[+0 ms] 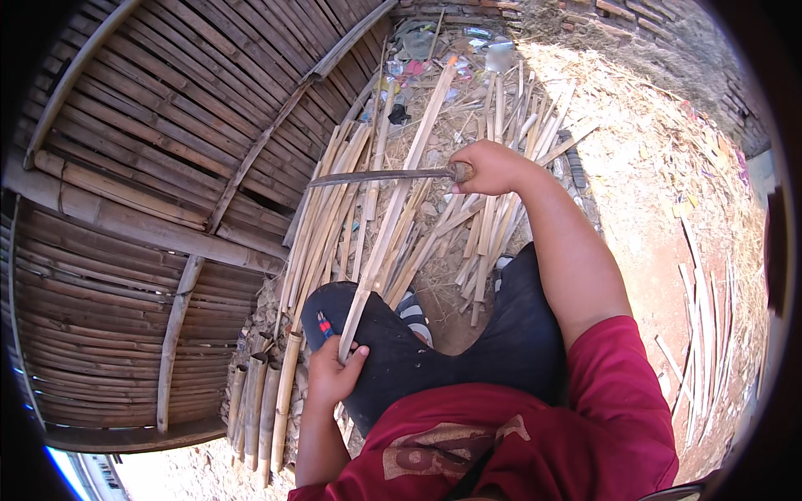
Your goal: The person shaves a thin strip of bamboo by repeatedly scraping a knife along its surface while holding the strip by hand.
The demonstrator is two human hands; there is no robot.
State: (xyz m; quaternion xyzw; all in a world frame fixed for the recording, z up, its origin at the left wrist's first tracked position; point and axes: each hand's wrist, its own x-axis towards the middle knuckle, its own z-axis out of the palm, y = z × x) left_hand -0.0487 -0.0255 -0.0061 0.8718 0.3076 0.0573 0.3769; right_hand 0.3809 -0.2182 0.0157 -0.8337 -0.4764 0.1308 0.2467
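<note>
Closest of all, there was the red shirt, then the dark trousers, knees wide apart over the ground. And look where the long bamboo strip was: its near end up at the left thigh, the rest slanting out toward the far edge of the ground, where litter lay below the brick wall. The left hand had it, fingers curled shut around that near end, thumb along the side!

Over to the right hand: fingers wrapped tight on the handle of a long-bladed knife, the blade stretched level across the strip, tip pointing to the bamboo wall at the ground's left edge. Touching the strip or just above it? From where I stood, I couldn't tell.

To my eye, good work here called for a firm left grip so the strip couldn't roll, the blade kept well apart from those left fingers, and its edge turned away from the thigh. An even, light stroke along the grain seemed wiser than force. A small red-and-blue thing on the left knee, right beside the grip, looked worth clearing. And loose strips crowded the ground under the blade's tip, with another bundle below the right wrist: elbow room was what this pose needed!
</note>
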